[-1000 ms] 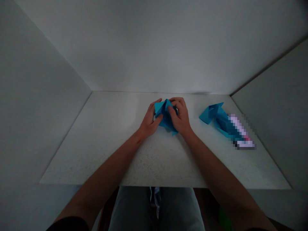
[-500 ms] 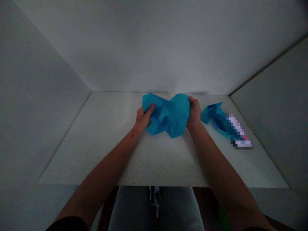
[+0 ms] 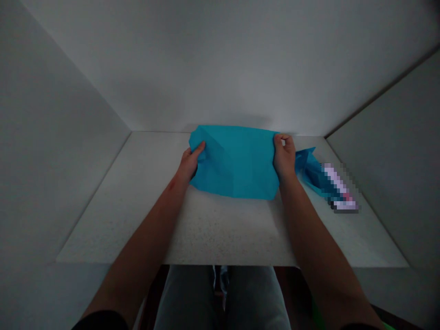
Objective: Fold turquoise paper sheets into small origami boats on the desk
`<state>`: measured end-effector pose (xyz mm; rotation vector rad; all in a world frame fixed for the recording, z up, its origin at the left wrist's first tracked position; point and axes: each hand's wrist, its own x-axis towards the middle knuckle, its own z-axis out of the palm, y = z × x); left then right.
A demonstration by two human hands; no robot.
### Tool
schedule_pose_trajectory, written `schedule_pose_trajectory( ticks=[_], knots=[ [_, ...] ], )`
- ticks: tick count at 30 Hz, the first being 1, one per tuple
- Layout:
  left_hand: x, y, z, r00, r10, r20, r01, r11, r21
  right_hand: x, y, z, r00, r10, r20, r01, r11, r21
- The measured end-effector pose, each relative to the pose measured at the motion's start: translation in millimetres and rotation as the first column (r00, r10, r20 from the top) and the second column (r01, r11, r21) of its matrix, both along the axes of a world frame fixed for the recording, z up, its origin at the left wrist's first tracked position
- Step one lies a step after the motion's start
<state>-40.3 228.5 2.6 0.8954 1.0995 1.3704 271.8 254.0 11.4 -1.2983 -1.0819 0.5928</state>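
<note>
So the blue sheet (image 3: 237, 162) is stretched at 12 o'clock on the desk (image 3: 220, 229), left hand (image 3: 190, 162) pinching its 9 o'clock edge, right hand (image 3: 284, 153) gripping 3 o'clock. Pulling too hard could rip or crease it imo, and a wide right swing might bump the crumpled blue piece (image 3: 311, 172) around 2 o'clock. No readable brands or writing; the thing beside that piece (image 3: 338, 181), near 3, is pixelated.

A sheet (image 3: 237, 162) spans between the left hand (image 3: 191, 160) and right hand (image 3: 284, 156), over the desk (image 3: 223, 231). Just right of the right hand lies a second sheet (image 3: 312, 173); behind both hands stands a wall (image 3: 220, 68).
</note>
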Motion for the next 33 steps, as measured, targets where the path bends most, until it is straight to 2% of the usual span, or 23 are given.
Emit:
schedule_pose_trajectory(
  ticks=[3,5,7,9,11,12,13,15,18,20,22,26,29,33],
  knots=[
    [-16.9,0.3,2.9,0.986,0.000,-0.166,-0.014,0.997,-0.080,4.9,-2.6,-0.1,0.999,0.044,0.027,-0.044,0.999,-0.015],
    [-28.5,-0.3,5.8,0.932,0.004,-0.362,-0.025,0.998,-0.053,6.1,-5.8,-2.2,0.991,0.074,0.112,-0.069,0.997,-0.045],
    [-37.4,-1.4,10.1,0.813,0.017,-0.582,-0.024,1.000,-0.004,7.2,-8.8,-3.7,0.961,0.079,0.266,-0.062,0.995,-0.073],
    [-40.2,-3.9,15.8,0.639,0.106,-0.762,-0.060,0.994,0.087,7.9,-11.2,-2.4,0.895,0.036,0.445,-0.013,0.998,-0.054],
    [-34.5,-8.1,21.6,0.467,0.251,-0.848,-0.100,0.968,0.231,5.8,-13.9,2.7,0.805,-0.043,0.592,0.038,0.999,0.021],
    [-28.4,-10.8,23.3,0.412,0.305,-0.859,-0.089,0.951,0.295,2.5,-15.9,6.2,0.760,-0.075,0.646,0.046,0.997,0.062],
    [-20.6,-13.6,23.7,0.388,0.324,-0.863,-0.046,0.942,0.334,-3.0,-18.5,9.6,0.719,-0.087,0.690,0.033,0.995,0.091],
    [-1.9,-19.2,18.8,0.408,0.266,-0.873,0.103,0.937,0.334,-20.4,-26.1,13.8,0.652,-0.025,0.758,-0.060,0.995,0.084],
    [22.5,-24.8,-2.2,0.442,0.139,-0.886,0.296,0.910,0.290,-54.9,-39.8,7.0,0.520,0.233,0.822,-0.297,0.951,-0.081],
    [29.6,-26.0,-19.2,0.410,0.086,-0.908,0.350,0.905,0.243,-72.1,-46.0,-5.6,0.418,0.381,0.825,-0.369,0.901,-0.229],
    [29.1,-25.4,-32.6,0.362,0.058,-0.930,0.349,0.917,0.193,-77.4,-47.1,-19.2,0.360,0.460,0.812,-0.363,0.870,-0.332],
    [20.5,-22.0,-41.8,0.336,0.093,-0.937,0.275,0.942,0.191,-57.3,-38.2,-34.0,0.364,0.460,0.810,-0.266,0.885,-0.383],
    [17.4,-20.5,-38.4,0.302,0.099,-0.948,0.229,0.958,0.173,-40.5,-33.2,-33.5,0.388,0.443,0.808,-0.202,0.896,-0.395],
    [15.7,-21.3,-29.7,0.221,0.067,-0.973,0.191,0.976,0.110,-38.4,-35.1,-30.3,0.393,0.442,0.806,-0.183,0.897,-0.402]
  ],
)
